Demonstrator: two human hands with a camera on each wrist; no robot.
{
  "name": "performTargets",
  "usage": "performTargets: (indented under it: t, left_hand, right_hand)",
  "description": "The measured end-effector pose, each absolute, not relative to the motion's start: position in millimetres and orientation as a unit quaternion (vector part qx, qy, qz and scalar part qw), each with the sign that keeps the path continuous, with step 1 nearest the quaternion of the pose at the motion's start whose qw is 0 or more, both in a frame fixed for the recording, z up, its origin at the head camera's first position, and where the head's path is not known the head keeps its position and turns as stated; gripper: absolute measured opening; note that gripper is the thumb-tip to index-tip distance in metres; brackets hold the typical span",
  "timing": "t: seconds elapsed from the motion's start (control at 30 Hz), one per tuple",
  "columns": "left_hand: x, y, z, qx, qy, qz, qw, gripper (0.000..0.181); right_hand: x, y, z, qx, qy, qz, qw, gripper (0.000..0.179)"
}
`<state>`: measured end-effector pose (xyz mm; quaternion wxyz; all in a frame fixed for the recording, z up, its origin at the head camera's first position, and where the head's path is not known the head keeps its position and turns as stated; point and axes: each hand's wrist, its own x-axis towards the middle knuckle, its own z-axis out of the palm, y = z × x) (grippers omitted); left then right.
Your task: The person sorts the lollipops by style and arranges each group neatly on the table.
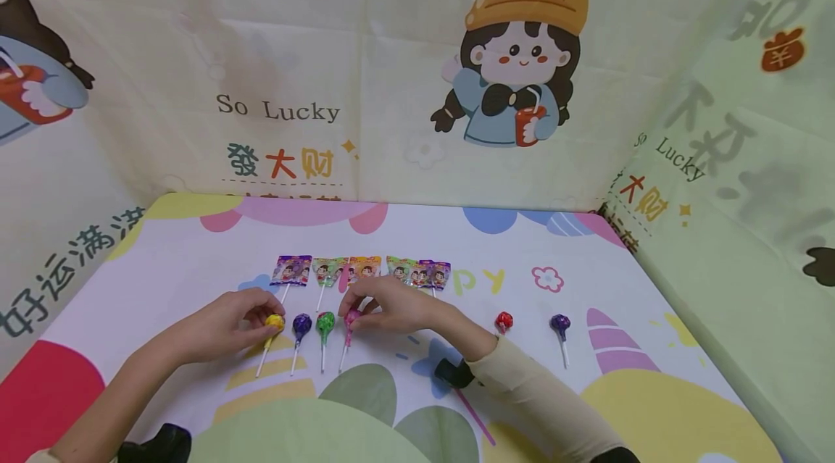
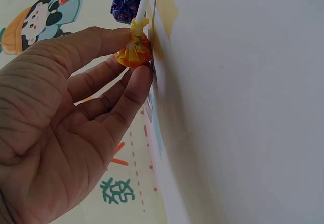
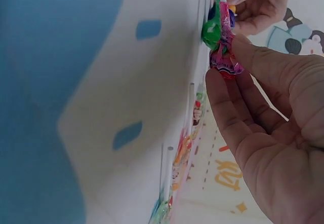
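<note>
My left hand pinches the yellow lollipop by its wrapped head between thumb and fingertip, its white stick lying toward me. My right hand pinches the head of a pink lollipop, seen close up in the right wrist view. Between the hands, side by side, lie a dark purple lollipop and a green lollipop, both with sticks toward me.
Flat-packet lollipops line the back: purple, green, orange and others, partly hidden behind my right hand. On the right lie a red lollipop and another purple lollipop. Printed cloth walls enclose the table.
</note>
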<state>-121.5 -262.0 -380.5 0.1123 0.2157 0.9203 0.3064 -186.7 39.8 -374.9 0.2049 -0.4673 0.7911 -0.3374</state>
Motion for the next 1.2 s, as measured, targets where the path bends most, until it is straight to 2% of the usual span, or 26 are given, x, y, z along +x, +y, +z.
performTargets:
  t: [0.73,1.2]
  left_hand:
    - [-122,-263,-384,0.218,0.922,0.303,0.106,0.022]
    - [-121,-262,-383,0.212,0.924,0.301,0.107,0.023]
  right_hand:
    - [-186,35,-378,-0.464,0.795,-0.329,0.210,0.016]
    - [-176,61,-368,-0.463,0.812,-0.322,0.149,0.023]
